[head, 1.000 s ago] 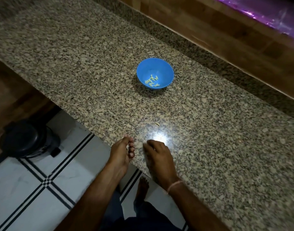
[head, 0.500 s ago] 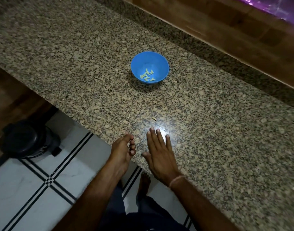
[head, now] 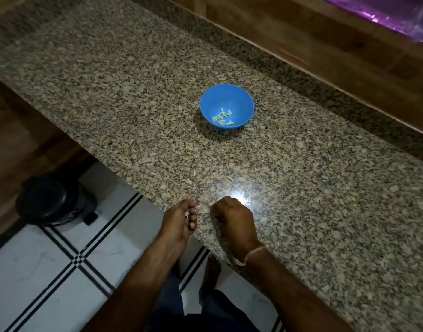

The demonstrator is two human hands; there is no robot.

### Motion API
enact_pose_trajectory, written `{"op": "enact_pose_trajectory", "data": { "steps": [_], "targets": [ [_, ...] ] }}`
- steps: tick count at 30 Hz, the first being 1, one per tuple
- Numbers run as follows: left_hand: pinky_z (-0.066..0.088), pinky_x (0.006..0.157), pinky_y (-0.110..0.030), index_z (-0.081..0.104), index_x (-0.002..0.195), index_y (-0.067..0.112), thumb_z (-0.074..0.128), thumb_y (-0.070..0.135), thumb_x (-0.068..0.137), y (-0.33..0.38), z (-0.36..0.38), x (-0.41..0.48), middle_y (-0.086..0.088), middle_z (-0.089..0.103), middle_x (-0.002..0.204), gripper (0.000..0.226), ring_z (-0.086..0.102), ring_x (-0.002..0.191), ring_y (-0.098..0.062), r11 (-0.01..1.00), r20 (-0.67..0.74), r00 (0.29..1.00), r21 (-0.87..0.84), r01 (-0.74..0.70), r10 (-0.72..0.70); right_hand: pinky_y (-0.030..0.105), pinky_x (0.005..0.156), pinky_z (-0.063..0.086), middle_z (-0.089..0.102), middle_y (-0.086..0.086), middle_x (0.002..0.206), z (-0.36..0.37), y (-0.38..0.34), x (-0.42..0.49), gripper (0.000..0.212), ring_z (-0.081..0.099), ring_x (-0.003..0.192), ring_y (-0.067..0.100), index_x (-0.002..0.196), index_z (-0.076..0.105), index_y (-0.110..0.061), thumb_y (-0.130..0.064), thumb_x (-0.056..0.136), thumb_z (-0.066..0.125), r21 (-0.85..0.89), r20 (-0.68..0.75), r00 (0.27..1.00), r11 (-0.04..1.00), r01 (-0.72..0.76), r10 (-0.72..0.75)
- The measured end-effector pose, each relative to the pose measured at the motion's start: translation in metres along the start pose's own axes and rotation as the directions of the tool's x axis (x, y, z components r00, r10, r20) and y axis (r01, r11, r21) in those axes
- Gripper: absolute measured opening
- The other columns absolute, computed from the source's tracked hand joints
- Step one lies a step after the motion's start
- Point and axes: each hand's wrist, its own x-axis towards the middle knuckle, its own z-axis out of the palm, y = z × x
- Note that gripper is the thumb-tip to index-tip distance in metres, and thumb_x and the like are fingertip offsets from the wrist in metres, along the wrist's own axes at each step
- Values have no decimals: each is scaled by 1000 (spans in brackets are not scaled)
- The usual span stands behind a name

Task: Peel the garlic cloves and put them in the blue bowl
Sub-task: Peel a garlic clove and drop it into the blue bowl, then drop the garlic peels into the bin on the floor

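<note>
Your left hand (head: 179, 222) pinches a pale scrap (head: 187, 213) at the worktop (head: 313, 212) edge, right hand (head: 234, 221) fisted beside it, garlic cloves (head: 222, 118) in the blue bowl (head: 245, 101).

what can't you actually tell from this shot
- Head view: whether the right hand holds anything; its own back hides the curled fingers.
- Head view: pale speck at the fingertips of the left hand, too small to name.
- Head view: cloves in the blue bowl, too small to count.
- Head view: purple sheet, cut off by the top-right edge.
</note>
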Motion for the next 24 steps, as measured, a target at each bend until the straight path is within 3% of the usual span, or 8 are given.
{"op": "enact_pose_trajectory", "data": {
  "steps": [2,5,8,12,16,20,24],
  "targets": [
    [30,40,-18,58,85,9,48,12,106,2,0,-1,0,45,67,24,40,55,-10,1000,3,1000,-12,-5,5,18,68,46,66,-10,83,-3,-6,3,17,60,80,6,82,73,-20,-3,82,71,213,33,984,961,-179,175],
    [29,40,-18,57,82,10,46,17,109,9,-4,-5,0,47,64,30,39,51,-10,1000,-13,1000,-28,-5,5,24,69,55,76,-9,77,-3,-18,17,22,69,74,1,79,78,-16,-2,92,69,447,214,913,796,-408,347],
    [29,37,-17,55,77,11,47,22,110,24,-20,-9,0,49,59,35,39,47,-10,996,-50,999,-84,-15,11,19,64,52,77,-5,75,-4,-52,39,18,67,66,-1,84,81,-13,-5,96,70,559,342,872,670,-489,351],
    [31,38,-17,59,77,11,47,20,109,51,-60,-9,-1,51,60,35,42,49,-9,980,-109,993,-188,-63,43,24,65,56,76,19,81,9,-109,66,17,68,70,15,90,78,0,-2,99,64,702,478,846,475,-530,237],
    [29,37,-17,55,77,12,47,19,109,86,-127,-1,-1,48,59,34,40,46,-9,927,-193,980,-357,-119,51,21,68,54,70,13,73,48,-176,98,17,65,69,12,88,75,8,2,99,64,707,545,833,483,-517,94],
    [27,36,-17,54,76,12,46,20,110,123,-204,4,-1,47,59,35,38,49,-10,868,-275,960,-464,-179,51,16,64,53,71,5,71,95,-257,121,21,64,66,10,87,77,-7,3,99,63,671,611,792,531,-518,0],
    [32,41,-17,57,80,12,49,21,109,158,-309,8,-1,51,62,31,41,54,-11,831,-343,938,-506,-230,51,17,69,56,73,6,77,163,-349,132,19,68,74,13,89,77,-9,3,97,66,635,663,749,547,-546,-21]
  ]
}}
